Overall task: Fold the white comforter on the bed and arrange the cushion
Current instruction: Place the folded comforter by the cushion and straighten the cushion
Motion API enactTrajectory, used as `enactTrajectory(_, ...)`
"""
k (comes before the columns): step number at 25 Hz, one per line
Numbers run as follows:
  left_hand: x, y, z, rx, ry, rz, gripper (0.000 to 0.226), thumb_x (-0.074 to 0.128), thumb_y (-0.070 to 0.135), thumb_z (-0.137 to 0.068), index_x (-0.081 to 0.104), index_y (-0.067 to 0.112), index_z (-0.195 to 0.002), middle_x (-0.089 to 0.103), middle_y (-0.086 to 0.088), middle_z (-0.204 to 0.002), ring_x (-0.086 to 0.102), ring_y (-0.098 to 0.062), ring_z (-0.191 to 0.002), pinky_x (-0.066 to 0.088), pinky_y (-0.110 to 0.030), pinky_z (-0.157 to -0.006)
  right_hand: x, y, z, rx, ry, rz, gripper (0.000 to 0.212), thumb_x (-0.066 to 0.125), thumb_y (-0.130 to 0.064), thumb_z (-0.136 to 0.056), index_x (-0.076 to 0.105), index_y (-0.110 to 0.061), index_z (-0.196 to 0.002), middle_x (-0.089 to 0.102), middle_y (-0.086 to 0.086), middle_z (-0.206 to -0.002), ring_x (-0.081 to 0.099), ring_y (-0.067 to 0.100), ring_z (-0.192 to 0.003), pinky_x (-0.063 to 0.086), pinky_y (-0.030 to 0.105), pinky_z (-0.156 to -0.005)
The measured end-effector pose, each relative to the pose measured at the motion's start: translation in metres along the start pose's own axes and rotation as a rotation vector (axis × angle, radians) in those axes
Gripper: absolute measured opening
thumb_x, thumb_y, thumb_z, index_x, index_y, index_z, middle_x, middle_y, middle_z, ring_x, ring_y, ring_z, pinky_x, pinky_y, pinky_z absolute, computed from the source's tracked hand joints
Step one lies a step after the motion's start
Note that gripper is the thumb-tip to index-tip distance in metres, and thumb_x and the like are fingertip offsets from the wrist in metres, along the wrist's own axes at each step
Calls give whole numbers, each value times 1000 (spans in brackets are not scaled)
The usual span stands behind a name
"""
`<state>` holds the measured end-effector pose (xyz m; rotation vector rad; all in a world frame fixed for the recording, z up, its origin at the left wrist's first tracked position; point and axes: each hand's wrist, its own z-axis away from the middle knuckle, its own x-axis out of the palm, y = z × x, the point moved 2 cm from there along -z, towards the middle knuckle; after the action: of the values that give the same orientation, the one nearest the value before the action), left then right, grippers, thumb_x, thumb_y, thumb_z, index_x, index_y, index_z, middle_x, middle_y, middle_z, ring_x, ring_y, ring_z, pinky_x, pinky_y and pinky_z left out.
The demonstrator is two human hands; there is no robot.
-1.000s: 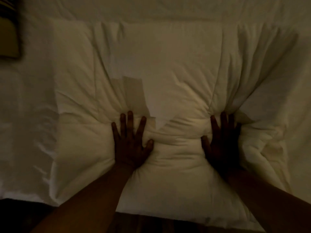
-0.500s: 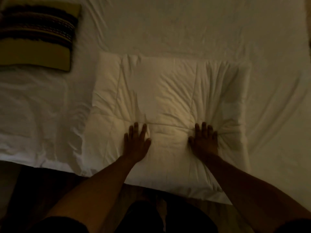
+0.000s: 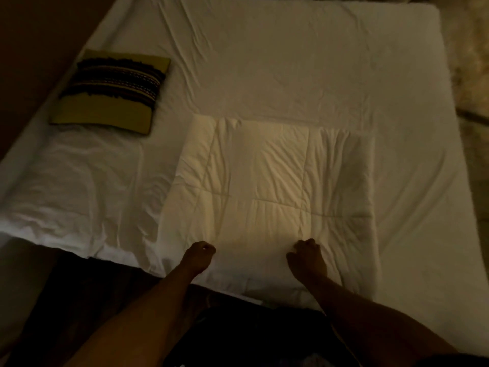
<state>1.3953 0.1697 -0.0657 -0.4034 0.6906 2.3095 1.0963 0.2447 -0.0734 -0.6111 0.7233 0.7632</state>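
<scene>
The white comforter (image 3: 267, 192) lay folded into a thick, quilted rectangle on the bed (image 3: 291, 62), set toward the near edge and a little right of centre, its near edge reaching the mattress's near side. The left hand (image 3: 199, 258) sat at the comforter's near left part with its fingers curled into a loose fist; whether they pinched any fabric could not be told in the dim light. The right hand (image 3: 307, 258) sat at the near right part, fingers likewise curled down onto the cover, their hold unclear. The two hands were well apart, with a smooth strip of comforter between them. The cushion (image 3: 111, 102), olive with a dark woven band across its far half, lay flat at the far left, close to the bed's left edge and apart from the comforter's far left corner. Wrinkled white sheet (image 3: 79, 181) stretched open to the left, beyond the far edge and along the right side.
</scene>
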Motion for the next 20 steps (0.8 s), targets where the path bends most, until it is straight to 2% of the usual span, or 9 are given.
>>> enactTrajectory(3, -7, -17, 17, -85, -71, 176, 24, 53, 24, -96, 61, 7, -110, 67, -15, -100, 62, -28, -83, 49, -36, -75, 2, -23, 13, -2, -49, -39, 38, 46, -36, -96, 61, -7, -115, 61, 13, -124, 57, 28, -113, 45, 31, -93)
enactTrajectory(7, -30, -77, 36, -115, -111, 267, 28, 55, 20, -97, 59, 0, -116, 69, -22, -106, 66, -33, -88, 54, -40, -76, 17, -83, 39, -61, -267, -140, 42, 49, -34, -98, 62, -2, -121, 63, 15, -124, 59, 29, -114, 47, 32, -95)
enactTrajectory(9, -47, -122, 43, -108, -68, 289, 24, 56, 17, -96, 63, -2, -109, 70, -23, -101, 67, -33, -85, 56, -44, -79, 34, -122, 49, -83, -337, -177, 41, 52, -32, -97, 63, 0, -120, 67, 14, -112, 64, 26, -102, 52, 35, -92)
enactTrajectory(10, -54, -143, 47, -109, -51, 301, 21, 55, 18, -96, 65, 1, -103, 70, -19, -95, 66, -30, -79, 57, -43, -77, 42, -141, 54, -75, -360, -224, 38, 54, -29, -96, 65, 1, -117, 69, 11, -100, 66, 23, -89, 55, 34, -82)
enactTrajectory(12, -69, -185, 56, -130, -36, 381, 16, 51, 15, -98, 63, 5, -97, 67, -14, -84, 64, -25, -66, 57, -37, -65, 57, -187, 68, -82, -374, -276, 33, 57, -26, -92, 67, 1, -107, 70, 9, -87, 64, 20, -72, 54, 30, -66)
enactTrajectory(14, -90, -221, 62, -174, -73, 559, 14, 49, 5, -99, 61, -1, -99, 64, -17, -77, 61, -27, -60, 52, -30, -50, 75, -237, 84, -126, -365, -299, 27, 58, -25, -90, 67, -3, -100, 73, 11, -90, 66, 20, -71, 52, 29, -63)
enactTrajectory(15, -102, -237, 64, -193, -80, 626, 13, 48, 2, -99, 60, -2, -96, 62, -19, -77, 59, -28, -61, 51, -30, -47, 85, -259, 93, -147, -364, -298, 24, 58, -25, -89, 67, -5, -98, 73, 11, -91, 67, 20, -71, 52, 29, -63)
enactTrajectory(18, -147, -265, 59, -190, -58, 757, 19, 48, 0, -99, 59, -2, -83, 59, -21, -78, 57, -31, -67, 53, -45, -67, 118, -298, 107, -199, -374, -252, 16, 60, -22, -91, 68, -8, -93, 72, 8, -87, 67, 18, -67, 51, 28, -59)
enactTrajectory(20, -185, -267, 53, -189, -28, 830, 18, 47, 7, -101, 59, -5, -94, 61, -20, -80, 59, -32, -68, 54, -43, -64, 136, -300, 111, -202, -410, -160, 15, 60, -17, -91, 70, -7, -97, 70, 6, -89, 65, 18, -68, 51, 27, -62)
